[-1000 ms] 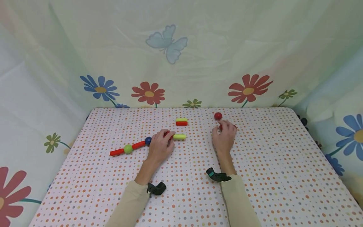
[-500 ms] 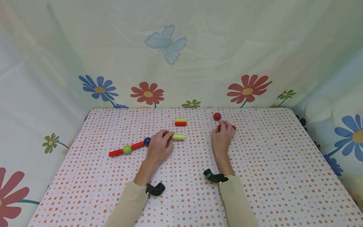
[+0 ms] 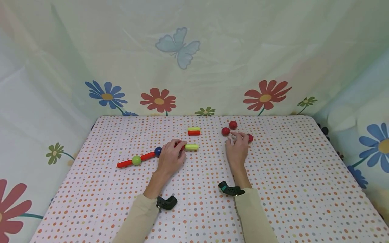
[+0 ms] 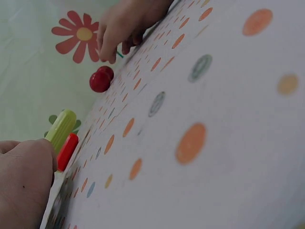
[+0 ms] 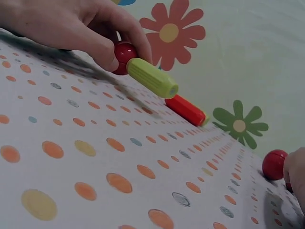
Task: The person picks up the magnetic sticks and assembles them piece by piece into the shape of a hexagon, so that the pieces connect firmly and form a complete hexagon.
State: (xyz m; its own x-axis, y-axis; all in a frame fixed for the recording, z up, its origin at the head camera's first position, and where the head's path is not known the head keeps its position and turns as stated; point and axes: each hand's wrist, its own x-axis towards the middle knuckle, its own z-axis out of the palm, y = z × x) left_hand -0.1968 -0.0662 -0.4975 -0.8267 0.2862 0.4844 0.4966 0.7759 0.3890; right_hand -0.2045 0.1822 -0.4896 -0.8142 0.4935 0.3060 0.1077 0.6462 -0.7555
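Observation:
My left hand (image 3: 171, 156) pinches a red ball (image 5: 125, 56) between thumb and fingers. A yellow-green rod (image 5: 152, 78) sticks out from that ball to the right. Left of the hand runs a row of a blue ball (image 3: 158, 151), a red rod (image 3: 148, 155), a green ball (image 3: 136, 160) and another red rod (image 3: 124, 164); the part under the hand is hidden. My right hand (image 3: 237, 152) rests among loose red balls, fingers loosely bent with no ball seen between them. One red ball (image 3: 225, 131) lies ahead-left of it, another (image 3: 233, 125) behind, a third (image 3: 250, 138) beside its fingers.
A loose yellow-green rod (image 3: 193, 128) and a red rod (image 3: 193, 133) lie side by side toward the back of the dotted table (image 3: 304, 168). Behind the table hangs a flowered curtain (image 3: 212, 77). Each wrist wears a black camera band (image 3: 231, 189).
A red ball that was between my right thumb and fingers now lies apart, to the left and farther back. My left hand keeps its hold on the other red ball.

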